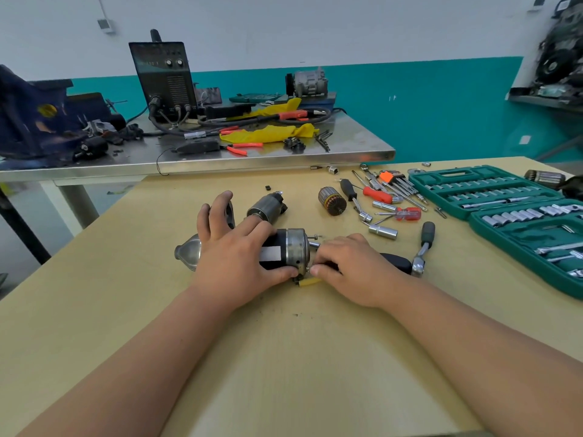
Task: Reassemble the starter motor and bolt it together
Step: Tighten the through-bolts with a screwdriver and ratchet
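From my end, both forearms reach in over the tan table (pixel 284 357), and everything that matters is crowded into one small spot. The left hand (pixel 233 257) is wrapped over the black body of the starter motor (pixel 291 247), thumb against the near edge of the silver end cap, pinning it on its side mid-table with its nose pointing left. The right hand (pixel 350 269) has its fingertips pinched tight at the cap's near rim, on something small I take for the second bolt. The fingers hide it, so I can't confirm that. A yellow scrap (pixel 309 282) lies just under that spot.

My first worry is cross-threading. A long bolt started blind can bite crooked. On the far side another bolt (pixel 314 237) stands proud of the cap, so the cap is not drawn down yet and could cock if one side is tightened first. The round body could also roll if the left hand eases off.

The ratchet (pixel 422 247) lies just beyond the right hand, near enough to be knocked. Farther back, a grey cylinder (pixel 266 208) and a copper-wound rotor (pixel 331 201) lie loose on the table. If either belongs inside, bolting up now would seal the motor without it. Screwdrivers (pixel 407 213) and the open socket set (pixel 504 197) lie to the right, and the steel bench (pixel 252 159) with its welder (pixel 164 80) is well behind.
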Available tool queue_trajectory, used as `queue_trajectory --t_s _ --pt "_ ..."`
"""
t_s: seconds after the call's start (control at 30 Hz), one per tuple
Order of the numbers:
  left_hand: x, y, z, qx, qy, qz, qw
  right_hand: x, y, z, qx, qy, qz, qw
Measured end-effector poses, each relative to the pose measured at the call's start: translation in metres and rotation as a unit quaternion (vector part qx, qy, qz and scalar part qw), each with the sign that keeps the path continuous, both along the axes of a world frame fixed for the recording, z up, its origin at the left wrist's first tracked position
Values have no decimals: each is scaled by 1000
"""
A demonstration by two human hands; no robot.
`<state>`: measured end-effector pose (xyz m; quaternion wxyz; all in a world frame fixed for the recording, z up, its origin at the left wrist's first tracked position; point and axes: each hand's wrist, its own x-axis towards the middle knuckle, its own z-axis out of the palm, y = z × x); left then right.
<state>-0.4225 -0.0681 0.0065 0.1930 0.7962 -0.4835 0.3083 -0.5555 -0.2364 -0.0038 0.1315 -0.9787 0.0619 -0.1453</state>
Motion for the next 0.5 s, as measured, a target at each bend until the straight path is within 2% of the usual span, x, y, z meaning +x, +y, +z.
queue_trajectory --t_s 0.27,0.33,0.5 --pt "0 1 1 15 0 0 1000 1 1 0 -13 1 2 1000" --pt "-1 1 1 12 0 -3 1000 1 1 2 -3 20 1 1000" --pt "0 1 1 7 -4 -3 1000 -3 2 -2 42 -2 -18 999"
